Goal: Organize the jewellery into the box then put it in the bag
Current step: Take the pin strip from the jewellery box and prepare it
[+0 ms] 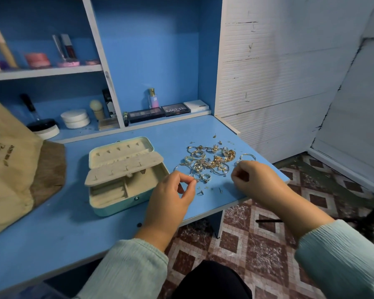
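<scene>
A teal jewellery box [121, 203] with a cream lining stands open on the blue desk [52, 238], its earring flap folded up. To its right lies a heap of gold and silver jewellery [212, 159]. My left hand [171, 197] pinches a small ring [196, 180] at the heap's near edge, just right of the box. My right hand [253, 180] is curled over the heap's right side, its fingertips closed near a thin hoop [247, 157]; whether it grips anything is hidden. A beige cloth bag [11, 165] stands at the desk's left.
Loose earring studs [200, 192] lie between my hands near the desk's front edge. Shelves behind hold makeup palettes [160, 112], a perfume bottle [153, 98], jars and brushes. The desk ends just right of the heap, above a tiled floor [257, 244].
</scene>
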